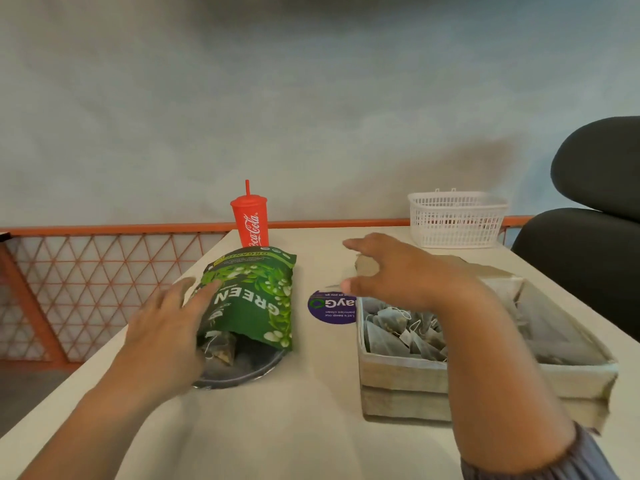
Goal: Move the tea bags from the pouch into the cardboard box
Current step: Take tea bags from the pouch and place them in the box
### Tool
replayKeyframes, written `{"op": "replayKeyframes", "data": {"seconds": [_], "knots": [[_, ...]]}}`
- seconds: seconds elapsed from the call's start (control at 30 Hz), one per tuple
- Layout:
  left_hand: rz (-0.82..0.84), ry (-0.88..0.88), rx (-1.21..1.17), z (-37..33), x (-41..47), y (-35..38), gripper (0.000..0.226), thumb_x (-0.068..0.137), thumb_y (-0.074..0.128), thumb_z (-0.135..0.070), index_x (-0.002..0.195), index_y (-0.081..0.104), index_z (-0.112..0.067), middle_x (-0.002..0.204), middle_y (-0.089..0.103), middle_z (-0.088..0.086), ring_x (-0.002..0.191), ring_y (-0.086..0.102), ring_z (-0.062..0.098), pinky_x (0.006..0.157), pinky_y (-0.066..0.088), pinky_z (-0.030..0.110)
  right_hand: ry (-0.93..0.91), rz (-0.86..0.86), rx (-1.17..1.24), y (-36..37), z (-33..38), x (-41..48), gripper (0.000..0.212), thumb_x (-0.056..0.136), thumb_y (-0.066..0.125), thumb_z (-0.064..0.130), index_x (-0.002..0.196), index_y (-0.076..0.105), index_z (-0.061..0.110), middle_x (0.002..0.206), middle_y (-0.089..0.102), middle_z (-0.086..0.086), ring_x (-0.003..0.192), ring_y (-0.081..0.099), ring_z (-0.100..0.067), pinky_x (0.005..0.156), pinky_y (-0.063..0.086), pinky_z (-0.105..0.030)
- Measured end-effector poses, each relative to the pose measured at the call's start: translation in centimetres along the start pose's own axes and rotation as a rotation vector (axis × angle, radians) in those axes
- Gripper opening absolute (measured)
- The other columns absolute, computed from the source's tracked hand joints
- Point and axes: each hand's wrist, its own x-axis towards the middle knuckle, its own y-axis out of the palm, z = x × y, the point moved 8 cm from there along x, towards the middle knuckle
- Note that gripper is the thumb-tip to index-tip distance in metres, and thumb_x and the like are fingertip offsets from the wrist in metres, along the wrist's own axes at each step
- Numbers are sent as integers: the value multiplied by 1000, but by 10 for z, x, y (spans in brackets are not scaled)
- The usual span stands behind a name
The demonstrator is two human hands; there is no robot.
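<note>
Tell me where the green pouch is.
Head view: the green pouch lies left of centre, touching the left hand, directly in front of the red cup.

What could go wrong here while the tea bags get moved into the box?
The pouch lies on its side, mouth open, so the tea bags at its mouth might spill onto the table. The red cup stands just behind the pouch; a shove from the left hand could tip it.
</note>
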Motion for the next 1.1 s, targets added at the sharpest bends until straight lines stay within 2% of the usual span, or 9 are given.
{"op": "replayKeyframes", "data": {"seconds": [0.1, 0.23, 0.37, 0.57, 0.7, 0.8, 0.9, 1.0, 1.1], "knots": [[-78, 45, -49, 2, 10, 0, 66, 82, 50, -1, 139, 37, -30, 137, 44, -2, 112, 50, 22, 76, 44, 29, -34, 62, -73, 18, 16, 4, 71, 86, 57, 48, 145, 19, 38, 157, 6, 6, 142, 15, -23, 113, 23, -40], [-310, 205, -117, -21, 23, -27, 45, 77, 56, 9, 111, 68, -16, 105, 69, 9, 87, 63, 33, 70, 50, 33, -95, 25, -103, 28, 34, 4, 72, 87, 55, 47, 145, 14, 39, 157, 5, 5, 143, 9, -26, 113, 18, -43], [-570, 408, -134, -59, 12, -68, 35, 65, 68, 14, 93, 72, -8, 80, 71, 12, 64, 66, 31, 60, 53, 33, -154, -67, -65, 35, 51, 7, 74, 88, 55, 44, 145, 8, 41, 156, 10, 4, 142, 16, -26, 111, 23, -45], [-760, 558, -71, -78, -2, -93, 23, 77, 62, 5, 97, 71, -2, 86, 72, 13, 71, 68, 28, 71, 49, 28, -212, -215, -131, 27, 64, 6, 51, 95, 43, 19, 142, 26, 31, 122, 58, -8, 105, 55, -27, 84, 48, -36], [-781, 557, -44, -79, -6, -92, 26, 80, 55, -1, 102, 69, -3, 93, 71, 12, 79, 68, 29, 76, 52, 31, -159, -263, -167, 19, 61, 8, 34, 92, 39, 9, 123, 44, 20, 103, 62, -13, 81, 53, -30, 66, 44, -32], [-813, 613, -76, -87, -22, -92, 24, 80, 55, 1, 100, 68, -2, 96, 68, 13, 84, 63, 29, 80, 48, 30, -132, -244, -214, 21, 61, 9, 35, 91, 40, 6, 124, 43, 16, 105, 61, -14, 86, 54, -32, 66, 40, -32], [-700, 775, -123, -109, -44, -79, 19, 77, 57, -2, 93, 66, -6, 90, 66, 10, 79, 57, 23, 73, 46, 28, -144, -257, -229, 23, 62, 10, 34, 89, 43, 8, 122, 43, 16, 104, 62, -13, 94, 58, -33, 66, 41, -34], [-350, 743, -70, -123, -37, -48, 21, 78, 48, -13, 86, 67, -16, 84, 64, 0, 74, 60, 16, 65, 52, 27, -141, -260, -234, 23, 63, 9, 33, 91, 41, 9, 123, 42, 17, 104, 62, -11, 91, 58, -30, 67, 42, -34], [-2, 423, 93, -105, -8, -4, 47, 86, 49, -17, 131, 46, -27, 124, 48, -3, 107, 51, 19, 90, 48, 31, -128, -278, -234, 19, 64, 4, 37, 91, 38, 6, 126, 41, 16, 107, 61, -13, 88, 55, -29, 65, 38, -31]]}}
